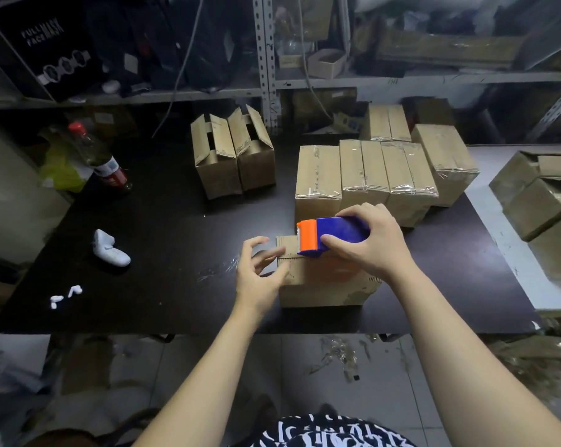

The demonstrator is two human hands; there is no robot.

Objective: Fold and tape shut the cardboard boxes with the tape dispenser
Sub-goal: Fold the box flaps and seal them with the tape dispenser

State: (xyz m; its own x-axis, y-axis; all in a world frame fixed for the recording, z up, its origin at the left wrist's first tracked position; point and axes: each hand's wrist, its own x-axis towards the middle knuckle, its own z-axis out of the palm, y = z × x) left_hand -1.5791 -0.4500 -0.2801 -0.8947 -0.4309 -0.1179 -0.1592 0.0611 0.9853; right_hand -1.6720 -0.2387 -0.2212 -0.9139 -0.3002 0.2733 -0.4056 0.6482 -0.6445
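Far left on my feed, a dark glass bottle with a red cap stands at the back of the black tabletop. A lumpy white foam piece lies well in front of it, and a few small white scraps sit near the front edge. Moving across, two brown cardboard boxes with open top flaps stand side by side toward the rear.

Now the action: the left hand is at the left end of the low brown cardboard box near the front edge. Its fingers are spread wide and loosely bent, tips brushing the top flap, closed on nothing I can make out. On top of that box sits the blue-and-orange plastic tape dispenser, its orange end pointing left, just beside those fingertips. The right hand grips the blue body, thumb on the near side, fingers wrapped over the top.

Behind it, a row of taped-shut brown cardboard boxes stands packed together. Far right, a heap of brown cardboard boxes rests on a white surface.
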